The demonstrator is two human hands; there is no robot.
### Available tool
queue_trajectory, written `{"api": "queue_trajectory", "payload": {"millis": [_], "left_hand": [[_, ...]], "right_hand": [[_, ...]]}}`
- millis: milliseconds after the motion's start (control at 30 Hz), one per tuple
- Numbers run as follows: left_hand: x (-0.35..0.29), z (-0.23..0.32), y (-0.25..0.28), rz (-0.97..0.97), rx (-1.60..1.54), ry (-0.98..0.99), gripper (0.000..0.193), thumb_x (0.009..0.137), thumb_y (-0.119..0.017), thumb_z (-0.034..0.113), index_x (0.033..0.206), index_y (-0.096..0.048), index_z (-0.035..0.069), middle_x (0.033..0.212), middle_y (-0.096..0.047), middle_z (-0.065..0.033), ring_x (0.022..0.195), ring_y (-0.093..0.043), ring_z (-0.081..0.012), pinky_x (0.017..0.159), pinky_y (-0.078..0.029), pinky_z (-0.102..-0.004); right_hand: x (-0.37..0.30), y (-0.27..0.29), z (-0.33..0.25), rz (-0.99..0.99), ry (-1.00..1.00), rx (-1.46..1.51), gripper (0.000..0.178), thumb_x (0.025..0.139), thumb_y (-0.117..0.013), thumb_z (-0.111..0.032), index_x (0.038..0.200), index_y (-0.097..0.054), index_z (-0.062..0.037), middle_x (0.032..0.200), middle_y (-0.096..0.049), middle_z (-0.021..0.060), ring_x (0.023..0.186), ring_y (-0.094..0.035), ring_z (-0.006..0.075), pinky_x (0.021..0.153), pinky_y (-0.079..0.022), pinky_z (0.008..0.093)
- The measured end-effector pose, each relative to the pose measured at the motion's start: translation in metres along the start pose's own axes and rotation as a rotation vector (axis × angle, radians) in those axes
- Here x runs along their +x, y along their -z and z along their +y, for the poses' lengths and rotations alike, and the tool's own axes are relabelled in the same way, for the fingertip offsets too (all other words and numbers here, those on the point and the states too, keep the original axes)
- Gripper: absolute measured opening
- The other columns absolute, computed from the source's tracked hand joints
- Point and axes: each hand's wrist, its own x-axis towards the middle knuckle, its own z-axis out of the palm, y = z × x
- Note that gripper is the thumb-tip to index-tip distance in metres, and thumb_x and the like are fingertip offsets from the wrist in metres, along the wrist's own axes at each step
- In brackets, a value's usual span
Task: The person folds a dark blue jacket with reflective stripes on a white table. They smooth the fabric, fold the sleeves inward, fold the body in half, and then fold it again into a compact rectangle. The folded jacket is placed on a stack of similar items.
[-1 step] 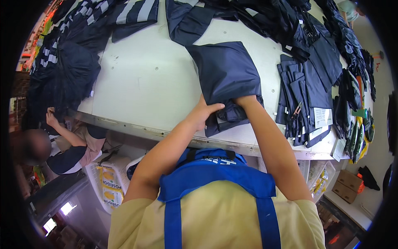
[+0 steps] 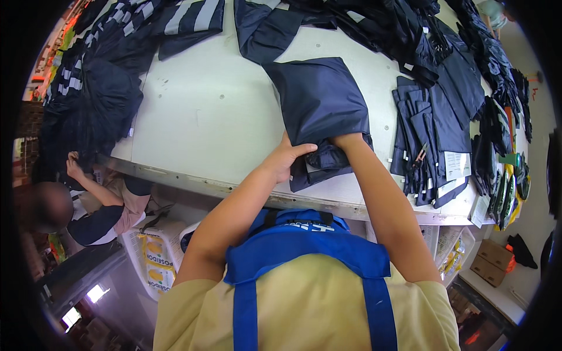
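Note:
A dark navy piece of shiny fabric (image 2: 322, 99), folded or sewn like a pouch, lies on the white table (image 2: 193, 117) in front of me. My left hand (image 2: 288, 157) pinches its near left edge, thumb on top and fingers underneath. The fingers of my right hand (image 2: 349, 140) are tucked beneath the near flap and hidden, so their grip does not show. Between my hands bunches a crumpled dark part (image 2: 328, 158), with another dark layer hanging toward the table's front edge.
At the right lie stacked dark fabric pieces (image 2: 418, 134) with small red-handled snips (image 2: 420, 155) and paper sheets (image 2: 456, 165) on them. Dark garments with grey stripes (image 2: 190, 17) line the far side. At the left, a co-worker's hand (image 2: 73, 167) touches a dark heap (image 2: 99, 105).

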Motion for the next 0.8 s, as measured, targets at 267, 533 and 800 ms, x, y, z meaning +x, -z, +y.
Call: {"api": "queue_trajectory", "payload": {"millis": [267,533,800], "left_hand": [[-0.006,0.022,0.022,-0.037,0.374,-0.076,0.099,0.067,-0.072,-0.003,0.148,-0.015,0.007,0.143,-0.035,-0.0122,0.13,-0.037,-0.0248,0.108,-0.03,-0.0336],[-0.024,0.019,0.036,0.01,0.264,0.077,0.095,0.072,-0.073,0.004,0.148,-0.015,0.006,0.144,-0.035,-0.0154,0.131,-0.037,-0.025,0.11,-0.029,-0.035],[-0.089,-0.018,0.046,-0.023,0.59,0.1,0.087,0.078,-0.073,0.016,0.146,-0.02,0.003,0.142,-0.038,-0.0191,0.134,-0.033,-0.028,0.109,-0.028,-0.0355]], "right_hand": [[-0.048,0.104,-0.062,-0.645,-0.065,0.102,0.046,0.089,-0.057,-0.032,0.125,-0.055,-0.0044,0.122,-0.059,0.0192,0.117,-0.054,0.0303,0.099,-0.039,0.0423],[-0.093,0.041,0.006,-0.069,-0.736,1.298,0.078,0.078,-0.075,-0.029,0.13,-0.037,0.0143,0.106,-0.062,0.0208,0.099,-0.061,0.023,0.086,-0.049,0.0323],[-0.17,0.06,-0.044,-0.244,-0.815,1.167,0.055,0.081,-0.073,-0.026,0.116,-0.055,0.013,0.105,-0.065,0.0196,0.096,-0.061,0.0217,0.088,-0.046,0.0312]]}}
